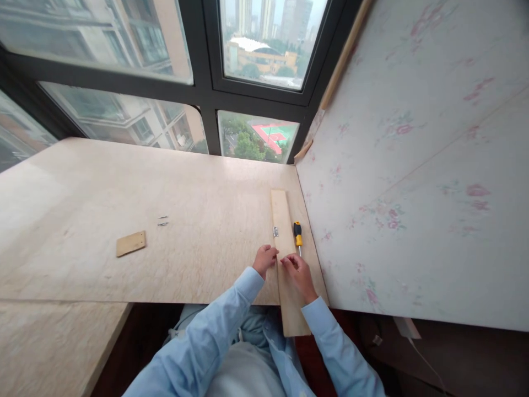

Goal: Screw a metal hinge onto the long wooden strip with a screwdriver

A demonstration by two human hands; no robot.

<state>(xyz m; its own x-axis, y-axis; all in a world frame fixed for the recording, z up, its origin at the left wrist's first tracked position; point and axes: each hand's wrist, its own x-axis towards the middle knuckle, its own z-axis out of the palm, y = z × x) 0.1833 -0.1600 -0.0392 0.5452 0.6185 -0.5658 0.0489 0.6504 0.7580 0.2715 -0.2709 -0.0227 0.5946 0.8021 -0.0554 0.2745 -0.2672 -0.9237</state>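
Observation:
A long narrow wooden board lies on the stone-patterned sill, its near end jutting past the front edge. Fixed or resting at its left edge is a small metal hinge. My left hand is closed at that same edge, nearer me, fingertips pressed together; whatever they pinch is too small to make out. Over the board, my right hand pinches with thumb and forefinger, and anything between them cannot be made out. Just beyond it lies a yellow-and-black screwdriver, shaft pointing toward me.
On the left of the sill lies a small wooden plate with holes at one end. Several thin screws lie behind it. A flower-patterned wall bounds the right side, and dark-framed windows stand at the back.

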